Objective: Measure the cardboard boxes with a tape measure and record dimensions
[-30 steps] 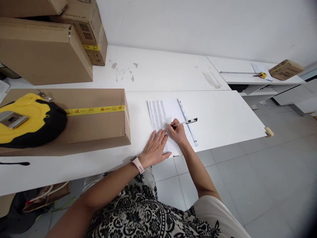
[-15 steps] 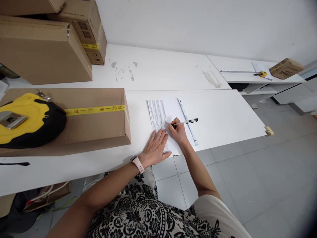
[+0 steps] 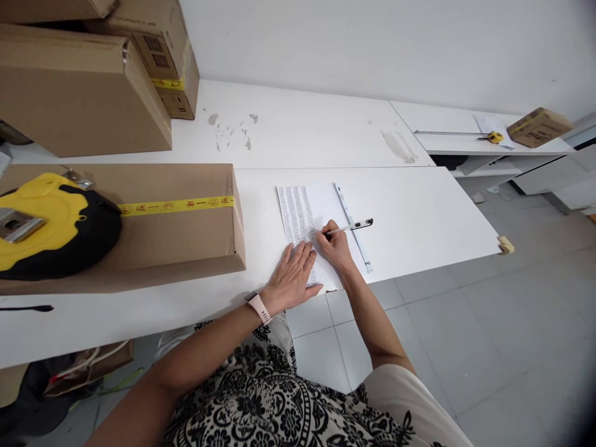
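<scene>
A sheet of paper [image 3: 294, 211] with columns of small print lies on the white table [image 3: 419, 211]. My left hand [image 3: 292, 273] rests flat on its lower part, fingers stretched out. In my right hand [image 3: 335, 247] is a pen [image 3: 351, 226] with a clear barrel and black clip, pinched near its tip. The tip is hidden behind my fingers, close to the right side of the printed columns. Just right of the sheet runs a narrow pale blue printed strip [image 3: 352, 226], and the pen's back end passes over it.
At left, a long cardboard box [image 3: 186, 239] with yellow tape carries a big yellow-black tape measure [image 3: 51, 223]. More cardboard boxes [image 3: 93, 99] are stacked behind it. A far shelf holds a small box [image 3: 540, 128] and another tape measure [image 3: 494, 138]. The table's front right corner has a corner guard [image 3: 505, 245].
The camera view has shifted very slightly. The pen's back end is tilted a little differently; both hands stay in place on the paper.
</scene>
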`<state>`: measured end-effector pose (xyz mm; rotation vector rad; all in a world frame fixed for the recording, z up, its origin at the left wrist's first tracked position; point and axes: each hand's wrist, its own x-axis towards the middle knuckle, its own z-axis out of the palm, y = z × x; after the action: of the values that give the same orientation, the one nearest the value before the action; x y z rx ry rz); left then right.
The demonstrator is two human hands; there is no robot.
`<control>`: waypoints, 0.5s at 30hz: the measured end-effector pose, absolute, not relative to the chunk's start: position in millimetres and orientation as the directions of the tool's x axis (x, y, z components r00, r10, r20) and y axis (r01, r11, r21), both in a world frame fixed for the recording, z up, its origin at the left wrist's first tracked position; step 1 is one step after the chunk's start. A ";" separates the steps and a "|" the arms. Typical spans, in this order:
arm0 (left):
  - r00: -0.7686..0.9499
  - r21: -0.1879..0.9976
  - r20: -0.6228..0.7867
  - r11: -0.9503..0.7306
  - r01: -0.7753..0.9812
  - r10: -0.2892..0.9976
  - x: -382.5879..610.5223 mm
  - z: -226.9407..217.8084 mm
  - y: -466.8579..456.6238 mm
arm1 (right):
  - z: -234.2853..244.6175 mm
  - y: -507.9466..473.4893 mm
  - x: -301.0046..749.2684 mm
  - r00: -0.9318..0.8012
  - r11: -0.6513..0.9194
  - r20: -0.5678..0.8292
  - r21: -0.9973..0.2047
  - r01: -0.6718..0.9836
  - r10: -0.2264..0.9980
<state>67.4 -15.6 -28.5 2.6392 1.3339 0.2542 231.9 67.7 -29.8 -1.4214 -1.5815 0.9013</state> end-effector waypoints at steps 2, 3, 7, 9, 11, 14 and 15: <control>0.583 0.230 0.069 -0.582 0.780 0.809 67.5 -28.2 -15.8 | -29.7 67.8 231.8 -0.040 0.104 0.096 -0.906 0.411 0.995; 0.583 0.230 0.068 -0.581 0.781 0.810 67.5 -28.1 -15.8 | -29.7 67.9 231.8 -0.038 0.103 0.095 -0.906 0.410 0.995; 0.586 0.233 0.067 -0.583 0.778 0.808 67.2 -27.6 -15.7 | -29.5 68.1 231.9 -0.017 0.103 0.106 -0.901 0.422 0.994; 0.586 0.232 0.070 -0.584 0.777 0.807 67.1 -27.3 -15.7 | -29.7 68.1 232.0 -0.014 0.100 0.104 -0.898 0.429 0.994; 0.585 0.229 0.071 -0.584 0.778 0.808 66.9 -26.9 -15.8 | -29.9 68.1 232.0 -0.018 0.103 0.106 -0.897 0.431 0.994; 0.587 0.226 0.070 -0.586 0.778 0.807 66.7 -26.2 -15.9 | -30.1 68.0 232.1 -0.029 0.114 0.112 -0.895 0.431 0.993; 0.588 0.227 0.068 -0.586 0.778 0.806 66.7 -26.2 -15.9 | -30.1 68.0 232.1 -0.029 0.113 0.111 -0.895 0.432 0.993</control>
<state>66.7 -15.9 -26.2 2.6421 1.3306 0.2441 232.1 68.0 -30.1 -1.4340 -1.5844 0.8785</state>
